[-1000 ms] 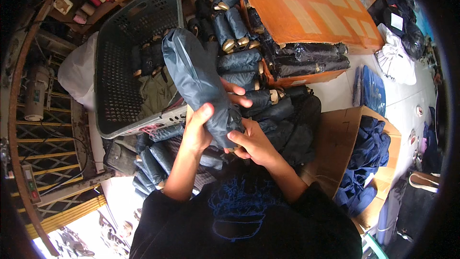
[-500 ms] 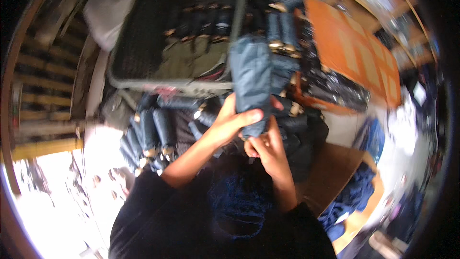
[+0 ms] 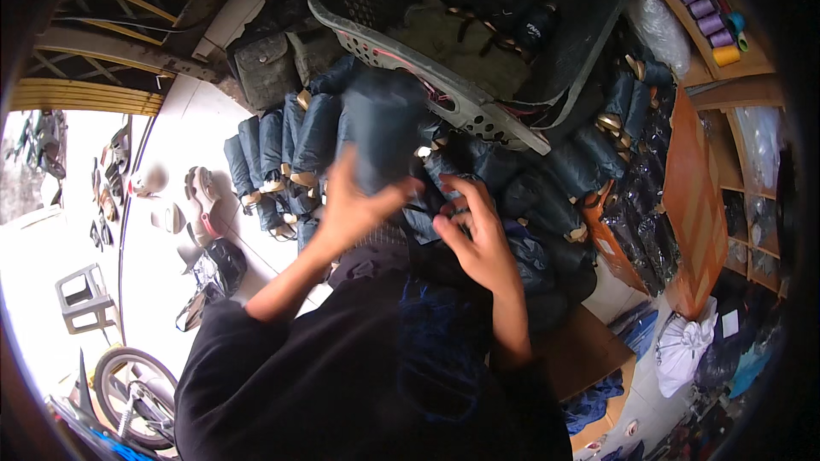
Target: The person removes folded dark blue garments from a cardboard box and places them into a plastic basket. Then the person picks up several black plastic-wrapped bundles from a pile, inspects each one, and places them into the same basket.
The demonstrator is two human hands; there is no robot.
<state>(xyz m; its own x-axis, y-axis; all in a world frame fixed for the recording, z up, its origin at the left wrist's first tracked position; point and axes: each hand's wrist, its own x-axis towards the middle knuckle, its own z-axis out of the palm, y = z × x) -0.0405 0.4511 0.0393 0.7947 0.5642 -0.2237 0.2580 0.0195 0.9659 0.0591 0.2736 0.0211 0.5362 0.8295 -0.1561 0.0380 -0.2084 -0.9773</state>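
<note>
The roll [image 3: 382,132], blurred, is gripped at its lower end by the left hand [image 3: 363,209], between the rolls [image 3: 316,132] and the basket [image 3: 500,111]; whether either is touched cannot be told. The right hand [image 3: 483,239] is held apart, fingers spread, gripping nothing. With only one end held, the roll could be tipped or dropped; if swung wide, the basket's rim could be struck or neighbouring rolls dislodged.

The blue-grey roll [image 3: 383,124] is motion-blurred and seems to hide part of the left grip [image 3: 359,209].
</note>
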